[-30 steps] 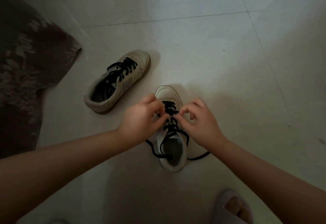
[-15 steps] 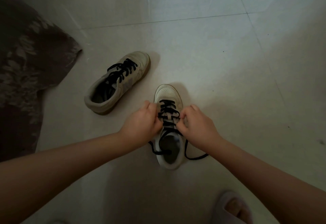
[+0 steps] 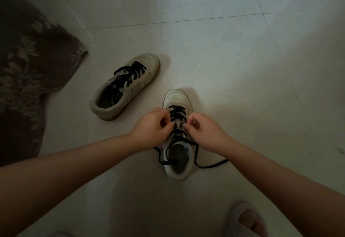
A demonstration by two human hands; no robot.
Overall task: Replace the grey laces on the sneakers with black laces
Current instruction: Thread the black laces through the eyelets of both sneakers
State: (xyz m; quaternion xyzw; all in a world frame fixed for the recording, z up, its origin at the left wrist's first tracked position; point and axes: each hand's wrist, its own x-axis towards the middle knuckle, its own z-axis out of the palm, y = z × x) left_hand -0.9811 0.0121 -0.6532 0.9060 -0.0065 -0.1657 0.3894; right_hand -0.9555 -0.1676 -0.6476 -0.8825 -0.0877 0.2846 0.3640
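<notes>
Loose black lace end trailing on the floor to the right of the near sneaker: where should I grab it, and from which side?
Pinch the loose lace end near its tip, coming from above on the right. It lies flat on the tile, clear of the near sneaker, and the right hand is closest.

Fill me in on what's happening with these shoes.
A person is lacing the near sneaker on the tiled floor. The left hand and right hand each pinch the black lace at the middle eyelets; its loose ends trail beside the heel. The other sneaker, already in black laces, lies tilted to the left.
</notes>
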